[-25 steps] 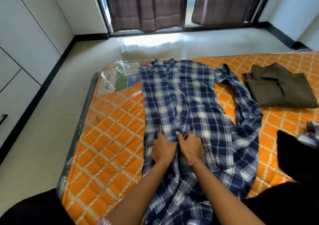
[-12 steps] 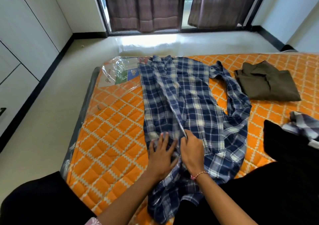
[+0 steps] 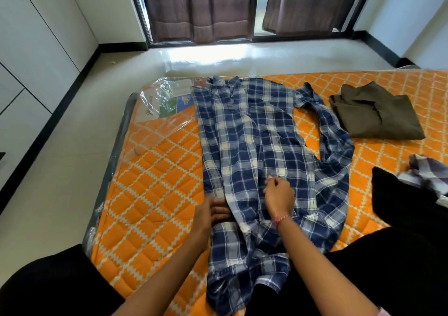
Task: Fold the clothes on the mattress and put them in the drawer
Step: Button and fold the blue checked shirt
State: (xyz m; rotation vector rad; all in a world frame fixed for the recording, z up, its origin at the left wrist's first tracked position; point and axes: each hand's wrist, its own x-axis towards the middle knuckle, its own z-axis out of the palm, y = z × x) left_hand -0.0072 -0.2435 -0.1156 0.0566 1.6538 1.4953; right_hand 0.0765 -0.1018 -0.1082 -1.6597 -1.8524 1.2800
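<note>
Plaid shirt (image 3: 252, 145) lay spread mid-frame on orange mattress (image 3: 155, 170). Left hand (image 3: 213, 212) pressed flat at its left edge; right hand (image 3: 278, 195) pinched the centre fabric. Risk: uneven pull skews the fold, loose right sleeve bunches underneath.

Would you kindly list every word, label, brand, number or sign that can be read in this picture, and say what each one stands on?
None can be read.
Mattress label, under clear plastic wrap at the far left corner of the orange mattress: coloured panels with small pictures and print, too small and blurred to read.
Plaid shirt, olive garment: no lettering shows.
</note>
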